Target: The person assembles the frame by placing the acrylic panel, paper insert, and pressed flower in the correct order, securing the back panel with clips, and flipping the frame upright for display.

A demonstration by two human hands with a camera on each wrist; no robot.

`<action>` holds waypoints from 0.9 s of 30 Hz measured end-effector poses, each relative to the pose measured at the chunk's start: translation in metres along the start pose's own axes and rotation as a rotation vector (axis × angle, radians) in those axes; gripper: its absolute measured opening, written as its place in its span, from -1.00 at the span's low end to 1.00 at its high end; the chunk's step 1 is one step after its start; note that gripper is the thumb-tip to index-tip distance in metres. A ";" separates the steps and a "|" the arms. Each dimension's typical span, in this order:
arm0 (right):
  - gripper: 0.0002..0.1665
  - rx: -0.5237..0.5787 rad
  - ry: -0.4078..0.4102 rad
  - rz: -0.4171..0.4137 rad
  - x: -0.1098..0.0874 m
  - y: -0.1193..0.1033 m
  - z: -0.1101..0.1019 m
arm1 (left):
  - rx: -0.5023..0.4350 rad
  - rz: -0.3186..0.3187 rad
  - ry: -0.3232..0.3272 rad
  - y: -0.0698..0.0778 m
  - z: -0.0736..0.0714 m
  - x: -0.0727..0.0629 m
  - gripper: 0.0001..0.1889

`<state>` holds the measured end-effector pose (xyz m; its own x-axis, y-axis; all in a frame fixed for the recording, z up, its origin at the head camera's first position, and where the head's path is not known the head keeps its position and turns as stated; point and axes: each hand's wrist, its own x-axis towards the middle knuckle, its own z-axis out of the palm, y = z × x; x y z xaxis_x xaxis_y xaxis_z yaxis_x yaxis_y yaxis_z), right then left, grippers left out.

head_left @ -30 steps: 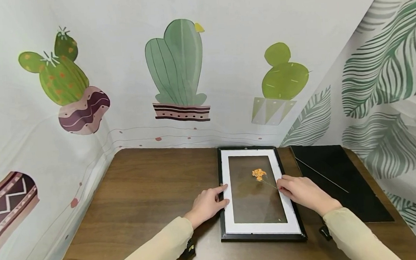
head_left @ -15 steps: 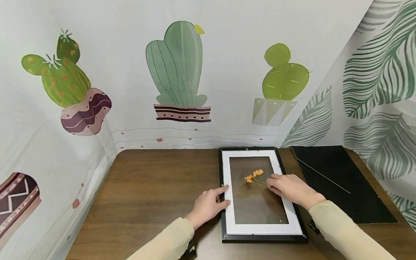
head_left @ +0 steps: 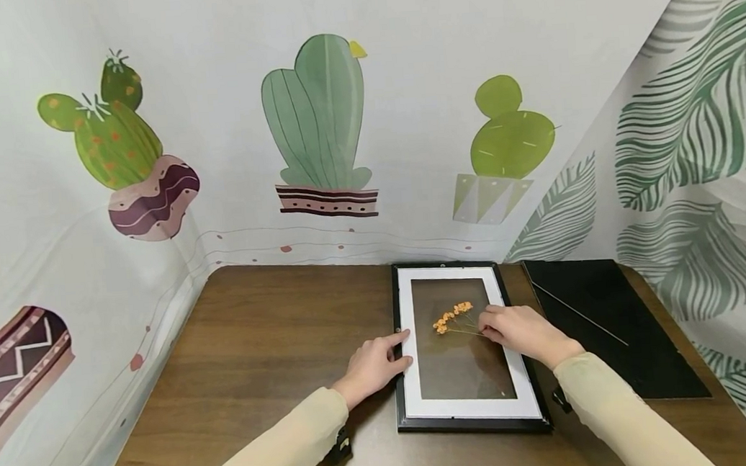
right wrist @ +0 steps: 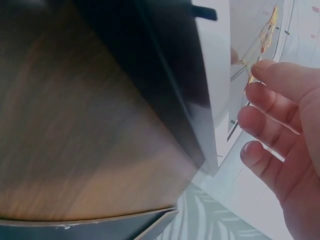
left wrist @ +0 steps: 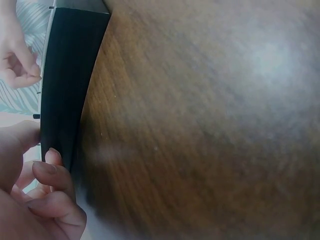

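A black picture frame with a white mat and clear pane lies on the table, its long side pointing away from me. My left hand rests at its left edge, thumb and index finger spread onto the mat's border. Its other fingers bend against the black side in the left wrist view. Over the pane, my right hand pinches thin stems of small dried orange flowers at the fingertips. The blossoms fan out to the left, close over the dark middle. In the right wrist view the flowers show beyond the fingertips.
On the right lies a black backing board with a thin light stick on it. The wooden table stretches left of the frame. Behind it hangs a white cloth printed with cacti and leaves.
The right hand has moved left with the flowers, which have spread from one cluster into a fan reaching left. The left hand has stayed at the frame's edge.
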<state>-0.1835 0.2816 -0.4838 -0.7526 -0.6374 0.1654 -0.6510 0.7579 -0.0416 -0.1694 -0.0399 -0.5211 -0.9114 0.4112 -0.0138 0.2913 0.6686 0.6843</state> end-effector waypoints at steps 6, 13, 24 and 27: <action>-0.78 0.022 -0.006 -0.016 0.005 -0.001 0.002 | 0.010 0.008 0.001 0.002 -0.001 -0.001 -0.44; -0.77 0.049 0.001 -0.029 0.006 0.002 0.005 | 0.015 0.011 0.007 0.004 -0.002 -0.002 -0.44; -0.79 0.046 -0.012 0.004 0.005 0.006 0.004 | 0.006 0.012 0.001 0.004 -0.004 -0.002 -0.44; -0.82 0.081 -0.005 0.057 0.004 0.008 0.001 | 0.010 0.011 -0.001 0.004 -0.003 -0.002 -0.44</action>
<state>-0.1918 0.2849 -0.4846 -0.7887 -0.5947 0.1560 -0.6132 0.7792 -0.1300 -0.1669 -0.0403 -0.5163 -0.9077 0.4196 -0.0072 0.3045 0.6703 0.6767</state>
